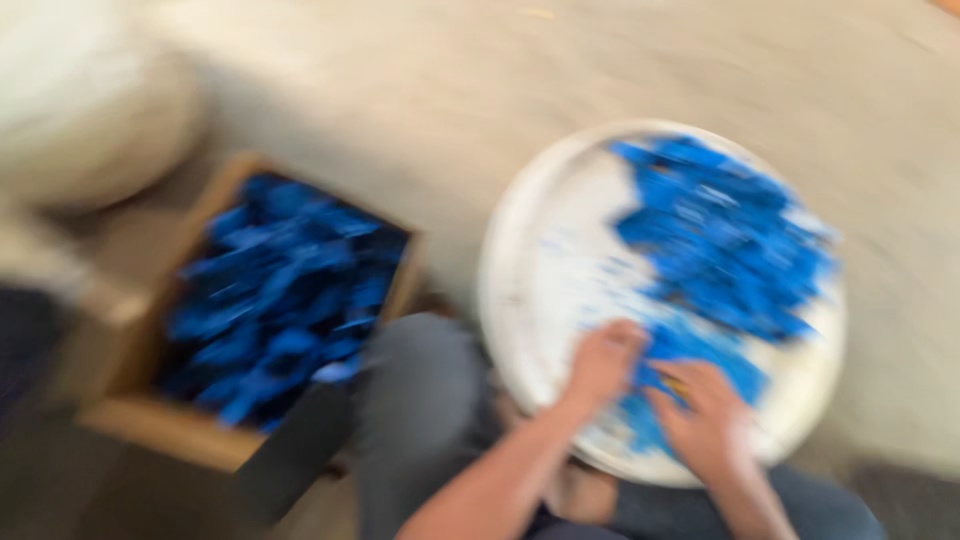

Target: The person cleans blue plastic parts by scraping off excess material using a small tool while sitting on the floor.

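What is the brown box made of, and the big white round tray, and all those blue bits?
The box looks like cardboard: matt tan walls with open flaps. The round tray seems to be plastic or painted metal, smooth and white with a raised rim; the blur leaves that open. The blue pieces under the left hand and right hand look like thin plastic or paper, but are too blurred to tell.

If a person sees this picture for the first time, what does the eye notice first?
First the bright blue pieces heaped in the round white tray at right, where the left hand and the right hand work at the near edge of the pile. Next, the cardboard box at left, full of darker blue pieces. The picture is blurred.
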